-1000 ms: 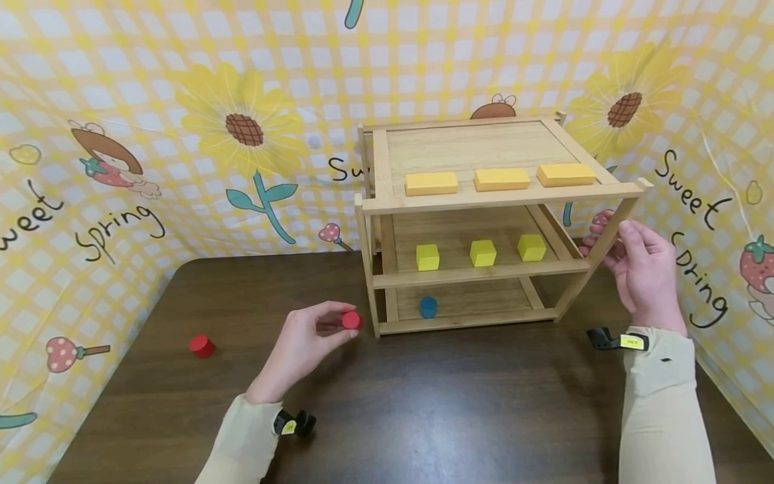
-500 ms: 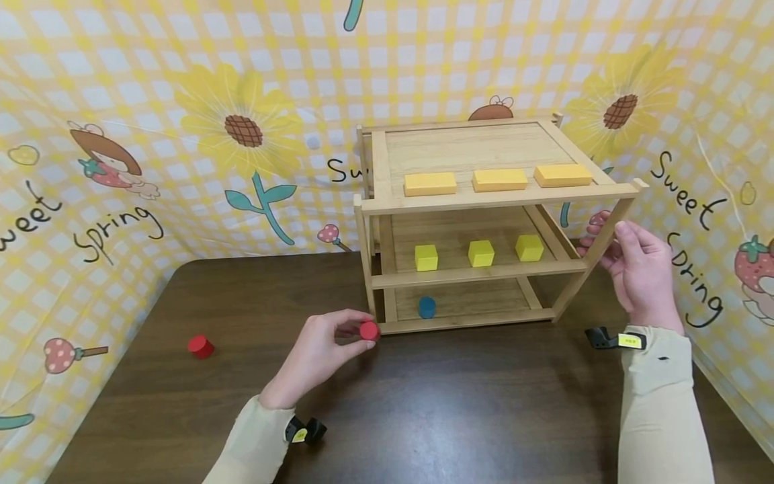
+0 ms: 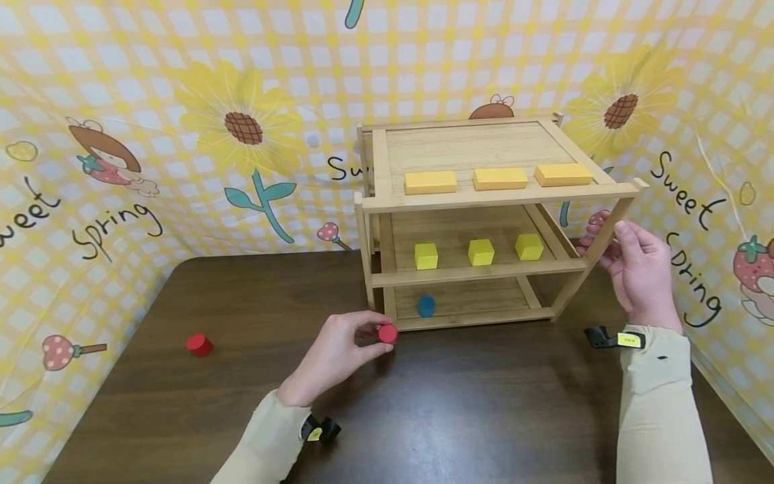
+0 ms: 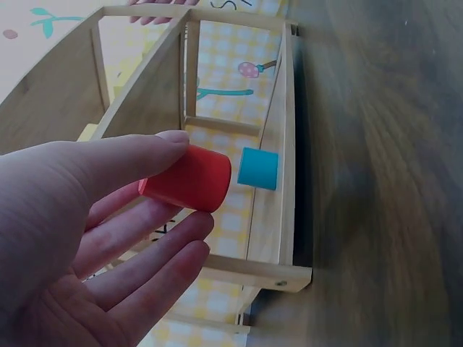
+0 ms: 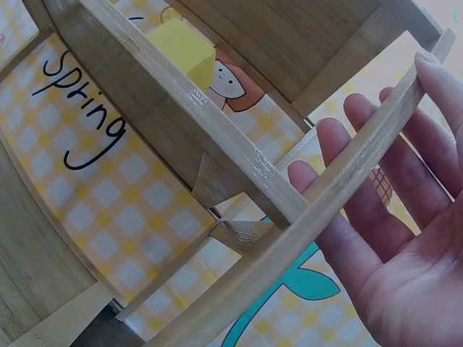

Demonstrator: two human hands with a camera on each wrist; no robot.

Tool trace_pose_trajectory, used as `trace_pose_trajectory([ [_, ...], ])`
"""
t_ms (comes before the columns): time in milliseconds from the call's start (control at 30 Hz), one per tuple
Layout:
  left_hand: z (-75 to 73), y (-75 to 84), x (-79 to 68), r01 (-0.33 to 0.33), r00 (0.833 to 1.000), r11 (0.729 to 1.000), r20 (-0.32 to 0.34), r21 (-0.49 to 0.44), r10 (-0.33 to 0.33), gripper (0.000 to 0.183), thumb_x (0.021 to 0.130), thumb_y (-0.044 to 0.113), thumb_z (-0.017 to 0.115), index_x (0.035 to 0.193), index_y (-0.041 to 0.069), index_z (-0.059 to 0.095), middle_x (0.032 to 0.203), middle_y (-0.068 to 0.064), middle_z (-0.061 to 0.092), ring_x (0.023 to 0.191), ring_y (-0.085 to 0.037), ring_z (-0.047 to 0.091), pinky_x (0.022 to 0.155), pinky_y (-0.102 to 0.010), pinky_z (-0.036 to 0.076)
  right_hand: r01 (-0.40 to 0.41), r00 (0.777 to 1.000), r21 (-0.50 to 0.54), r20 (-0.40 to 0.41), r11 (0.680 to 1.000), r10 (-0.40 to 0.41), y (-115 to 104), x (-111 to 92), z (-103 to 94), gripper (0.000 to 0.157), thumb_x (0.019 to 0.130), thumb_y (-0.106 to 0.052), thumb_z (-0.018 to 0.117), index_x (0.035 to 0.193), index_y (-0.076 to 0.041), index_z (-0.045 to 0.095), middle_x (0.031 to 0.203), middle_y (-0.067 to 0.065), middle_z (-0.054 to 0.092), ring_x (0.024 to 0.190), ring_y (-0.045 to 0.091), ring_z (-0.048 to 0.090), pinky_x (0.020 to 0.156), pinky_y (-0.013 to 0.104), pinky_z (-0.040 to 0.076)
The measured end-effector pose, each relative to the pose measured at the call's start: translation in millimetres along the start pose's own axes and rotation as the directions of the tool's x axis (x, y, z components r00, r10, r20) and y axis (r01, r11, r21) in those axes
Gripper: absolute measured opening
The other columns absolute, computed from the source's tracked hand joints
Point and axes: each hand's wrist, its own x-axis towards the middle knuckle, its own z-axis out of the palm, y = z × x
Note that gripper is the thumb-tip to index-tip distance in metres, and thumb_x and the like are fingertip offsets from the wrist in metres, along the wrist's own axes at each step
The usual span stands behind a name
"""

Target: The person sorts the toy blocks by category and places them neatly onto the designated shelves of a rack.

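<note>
Between thumb and fingers, my left hand [image 3: 338, 349] pinches a red cylinder block [image 3: 388, 333] just in front of the wooden shelf's lower left corner. The left wrist view shows the red cylinder near a blue cylinder block [image 4: 258, 168], which is on the bottom tier. At the right side, my right hand [image 3: 643, 269] grips the front right post of the wooden shelf [image 3: 459, 202]. Its thumb lies on the post, with the fingers behind it, as the right wrist view shows. A second red cylinder [image 3: 199, 345] is on the table at the left.
Three yellow cubes [image 3: 481, 253] line the middle tier. Along the front of the top tier lie three yellow-orange rectangular blocks [image 3: 500, 179]. The dark wood table [image 3: 459, 410] meets a patterned cloth backdrop [image 3: 290, 87] behind and at both sides.
My left hand has moved right with the red cylinder, from left of the shelf to in front of its lower left corner. The right hand stays on the post.
</note>
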Motion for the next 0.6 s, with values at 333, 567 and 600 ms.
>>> trace_pose_trajectory([
  [333,13.2,5.8,6.3,-0.021,0.999,1.0,0.042,0.023,0.02,0.03,0.084,0.014,0.087,0.113,0.014,0.076,0.103,0.01,0.072,0.091,-0.008,0.069,0.085,-0.033,0.06,-0.011,1.0,-0.018,-0.023,1.0,0.011,-0.7,-0.7,-0.7,0.041,0.104,-0.012,0.06,0.124,0.024,0.056,0.113,0.025,0.066,0.09,0.03,0.071,0.083,0.041,0.06],
  [567,29.0,10.6,11.0,-0.075,0.994,0.997,0.082,0.009,0.074,0.031,0.085,0.013,0.086,0.115,0.011,0.076,0.105,0.01,0.072,0.092,-0.003,0.067,0.085,-0.029,0.058,-0.005,1.0,-0.024,-0.03,1.0,0.004,0.2,-0.7,-1.2,0.039,0.103,-0.011,0.061,0.122,0.023,0.058,0.112,0.023,0.067,0.09,0.029,0.07,0.081,0.04,0.061],
  [600,31.4,11.7,11.5,-0.078,0.993,0.997,0.089,0.006,0.077,0.031,0.085,0.012,0.086,0.115,0.011,0.076,0.105,0.009,0.072,0.091,-0.003,0.067,0.085,-0.029,0.058,-0.001,1.0,-0.024,-0.031,1.0,0.001,0.3,-0.4,-1.1,0.039,0.103,-0.011,0.061,0.121,0.024,0.058,0.112,0.023,0.067,0.09,0.029,0.07,0.081,0.04,0.061],
])
